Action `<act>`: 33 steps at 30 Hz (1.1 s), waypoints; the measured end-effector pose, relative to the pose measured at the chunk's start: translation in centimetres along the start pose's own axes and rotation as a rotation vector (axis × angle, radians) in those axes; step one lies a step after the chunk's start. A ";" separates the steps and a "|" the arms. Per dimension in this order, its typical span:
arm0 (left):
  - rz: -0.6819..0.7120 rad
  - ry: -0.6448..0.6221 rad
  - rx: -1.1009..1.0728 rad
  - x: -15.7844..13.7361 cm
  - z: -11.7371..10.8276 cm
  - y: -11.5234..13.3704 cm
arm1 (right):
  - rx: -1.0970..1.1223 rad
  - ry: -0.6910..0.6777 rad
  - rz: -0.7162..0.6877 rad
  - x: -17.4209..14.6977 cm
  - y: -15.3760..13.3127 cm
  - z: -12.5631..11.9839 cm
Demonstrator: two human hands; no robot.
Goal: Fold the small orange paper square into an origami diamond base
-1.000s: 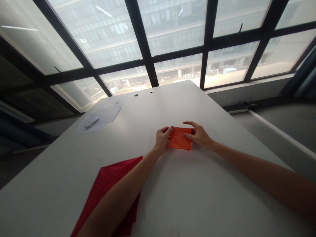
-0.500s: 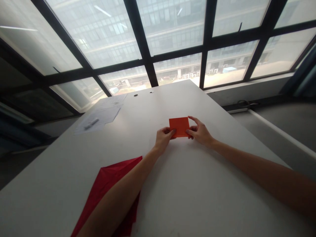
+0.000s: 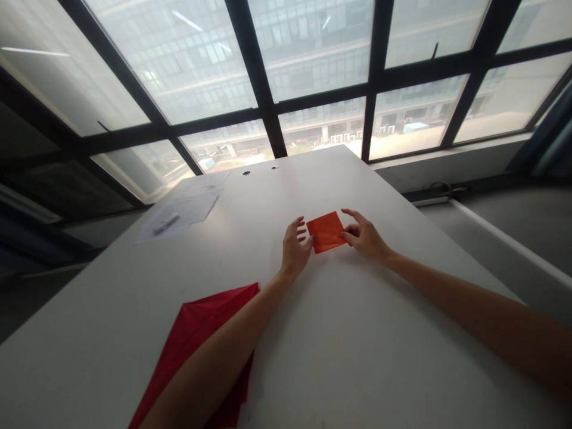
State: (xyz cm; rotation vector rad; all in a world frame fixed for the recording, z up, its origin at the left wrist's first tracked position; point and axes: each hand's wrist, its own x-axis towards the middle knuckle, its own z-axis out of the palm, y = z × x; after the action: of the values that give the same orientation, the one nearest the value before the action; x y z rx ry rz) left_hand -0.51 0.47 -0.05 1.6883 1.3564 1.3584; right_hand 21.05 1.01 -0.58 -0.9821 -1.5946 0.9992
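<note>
An orange square of paper (image 3: 326, 231) is held a little above the white table, tilted with its left side lower. My right hand (image 3: 363, 237) pinches its right edge between thumb and fingers, the index finger stretched out above the corner. At the left edge of the paper, my left hand (image 3: 295, 245) has its fingers spread apart; its thumb is beside or lightly touching the edge. Under my left forearm lies a red sheet or bag (image 3: 196, 328), partly covered by the arm.
The white table (image 3: 357, 333) reaches to a large black-framed window (image 3: 268, 107). Several white papers (image 3: 187, 205) lie at the far left with a marker-like object (image 3: 166, 223) on them. Two round holes sit near the table's far edge.
My left hand has let go of the orange paper and spread its fingers. The paper has turned slightly anticlockwise in my right hand's pinch.
</note>
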 end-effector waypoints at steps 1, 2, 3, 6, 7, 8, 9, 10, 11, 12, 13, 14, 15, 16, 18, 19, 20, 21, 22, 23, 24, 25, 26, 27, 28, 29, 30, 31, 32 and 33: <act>0.121 -0.018 0.111 0.0 -0.1 0.1 | -0.030 -0.043 0.011 0.2 0.0 -0.3; 0.228 -0.069 0.204 -0.1 -0.2 0.3 | -0.063 -0.095 0.021 0.4 0.0 -0.5; 0.310 -0.151 0.274 -0.1 -0.3 0.4 | -0.103 -0.149 0.029 0.5 0.0 -0.8; 0.426 -0.422 0.381 -0.3 -0.2 0.2 | -0.307 -0.243 0.026 0.7 0.1 -1.3; 0.436 -0.488 0.402 -0.4 -0.1 0.1 | -0.418 -0.230 0.016 0.6 0.1 -1.3; 0.434 -0.535 0.424 -0.5 0.0 -0.1 | -0.543 -0.197 -0.002 0.5 0.0 -1.3; 0.424 -0.566 0.449 -0.6 0.0 -0.2 | -0.669 -0.151 -0.030 0.2 0.0 -1.1; 0.408 -0.586 0.479 -0.7 0.1 -0.3 | -0.779 -0.104 -0.066 -0.1 -0.2 -0.8; 0.393 -0.605 0.513 -0.7 0.1 -0.3 | -0.864 -0.070 -0.107 -0.5 -0.3 -0.4; 0.381 -0.624 0.548 -0.8 0.1 -0.3 | -0.913 -0.068 -0.148 -0.8 -0.4 0.0; 0.374 -0.643 0.583 -0.9 0.1 -0.3 | -0.932 -0.093 -0.182 -1.2 -0.5 0.5; 0.371 -0.659 0.613 -0.9 0.1 -0.3 | -0.935 -0.139 -0.208 -1.5 -0.5 1.0; 0.368 -0.674 0.640 -0.9 0.0 -0.2 | -0.934 -0.185 -0.222 -1.8 -0.4 1.4; 0.363 -0.686 0.664 -0.9 0.0 -0.2 | -0.938 -0.234 -0.221 -2.0 -0.3 1.8; 0.341 -0.692 0.708 -0.9 0.1 -0.3 | -0.953 -0.333 -0.187 -2.3 0.2 2.2; 0.325 -0.687 0.726 -0.9 0.1 -0.4 | -0.960 -0.371 -0.167 -2.3 0.4 2.3; 0.309 -0.680 0.742 -0.9 0.1 -0.5 | -0.965 -0.395 -0.148 -2.4 0.6 2.3; 0.296 -0.673 0.755 -0.9 0.1 -0.6 | -0.970 -0.407 -0.132 -2.4 0.8 2.2; 0.284 -0.664 0.766 -0.9 0.1 -0.8 | -0.977 -0.407 -0.116 -2.4 0.8 2.2; 0.275 -0.655 0.774 -0.9 0.0 -0.9 | -0.984 -0.400 -0.100 -2.5 0.9 2.1; 0.268 -0.646 0.779 -0.8 0.0 -1.1 | -0.992 -0.392 -0.084 -2.5 0.8 2.1; 0.260 -0.635 0.781 -0.8 -0.1 -1.1 | -0.998 -0.388 -0.071 -2.5 0.7 2.1; 0.249 -0.612 0.782 -0.7 -0.2 -1.2 | -1.001 -0.387 -0.061 -2.5 0.6 2.1; 0.238 -0.577 0.780 -0.6 -0.2 -1.1 | -1.003 -0.389 -0.055 -2.5 0.5 2.1; 0.236 -0.532 0.775 -0.6 -0.2 -1.1 | -1.004 -0.391 -0.051 -2.5 0.4 2.1; 0.250 -0.489 0.768 -0.5 -0.3 -0.9 | -1.004 -0.394 -0.050 -2.5 0.3 2.2; 0.281 -0.454 0.760 -0.4 -0.3 -0.8 | -1.004 -0.398 -0.050 -2.5 0.3 2.2; 0.321 -0.438 0.751 -0.3 -0.2 -0.7 | -1.003 -0.405 -0.054 -2.5 0.2 2.1; 0.360 -0.448 0.744 -0.3 -0.2 -0.6 | -1.000 -0.413 -0.061 -2.5 0.2 2.1; 0.386 -0.481 0.742 -0.4 -0.1 -0.5 | -0.995 -0.423 -0.073 -2.5 0.2 2.0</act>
State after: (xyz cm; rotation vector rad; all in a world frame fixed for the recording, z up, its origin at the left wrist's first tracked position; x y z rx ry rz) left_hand -0.81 0.26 -0.60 2.6600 1.3605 0.5378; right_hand 19.64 -1.54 -1.88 -1.3864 -2.5548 0.3118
